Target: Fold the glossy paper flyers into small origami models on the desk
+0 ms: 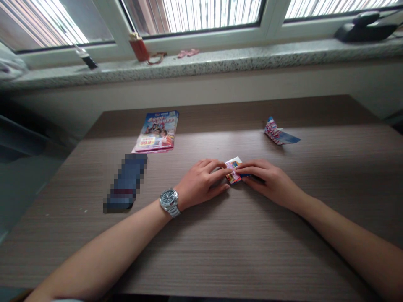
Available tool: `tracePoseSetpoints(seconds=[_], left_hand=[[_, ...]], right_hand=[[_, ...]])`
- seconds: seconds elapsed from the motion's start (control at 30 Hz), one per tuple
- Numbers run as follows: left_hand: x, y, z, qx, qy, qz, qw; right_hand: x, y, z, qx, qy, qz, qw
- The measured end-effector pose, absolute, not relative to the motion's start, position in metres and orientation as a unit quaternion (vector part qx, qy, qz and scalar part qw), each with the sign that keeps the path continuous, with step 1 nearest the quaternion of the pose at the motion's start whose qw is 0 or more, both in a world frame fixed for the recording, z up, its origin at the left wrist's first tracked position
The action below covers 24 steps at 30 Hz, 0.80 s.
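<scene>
A small, colourful folded piece of printed paper lies on the table between my hands. My left hand, with a silver watch on its wrist, has its fingers on the paper's left side. From the right, my right hand grips the paper's other edge with fingers and thumb together. My fingers hide part of the paper. Beyond my right hand stands another folded paper shape, blue and red, apart from both hands.
On the brown table, a stack of printed flyers lies at the back left. Nearer me is a dark, pixelated oblong object. The stone windowsill behind carries a red lighter-like item and a black device.
</scene>
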<state>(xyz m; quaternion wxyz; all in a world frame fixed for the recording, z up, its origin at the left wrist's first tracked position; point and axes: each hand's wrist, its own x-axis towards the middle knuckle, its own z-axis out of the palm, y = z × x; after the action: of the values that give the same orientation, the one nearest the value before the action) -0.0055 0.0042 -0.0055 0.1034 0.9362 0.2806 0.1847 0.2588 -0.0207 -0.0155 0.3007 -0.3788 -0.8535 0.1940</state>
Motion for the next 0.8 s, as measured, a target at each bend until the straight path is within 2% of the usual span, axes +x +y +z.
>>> tracePoseSetpoints(seconds=[0.8], left_hand=[[-0.0013,0.0042,-0.0036,0.925,0.281,0.193,0.169]], right_hand=[[0.2523,-0.0247,-0.0104,-0.365,-0.856,0.241,0.277]])
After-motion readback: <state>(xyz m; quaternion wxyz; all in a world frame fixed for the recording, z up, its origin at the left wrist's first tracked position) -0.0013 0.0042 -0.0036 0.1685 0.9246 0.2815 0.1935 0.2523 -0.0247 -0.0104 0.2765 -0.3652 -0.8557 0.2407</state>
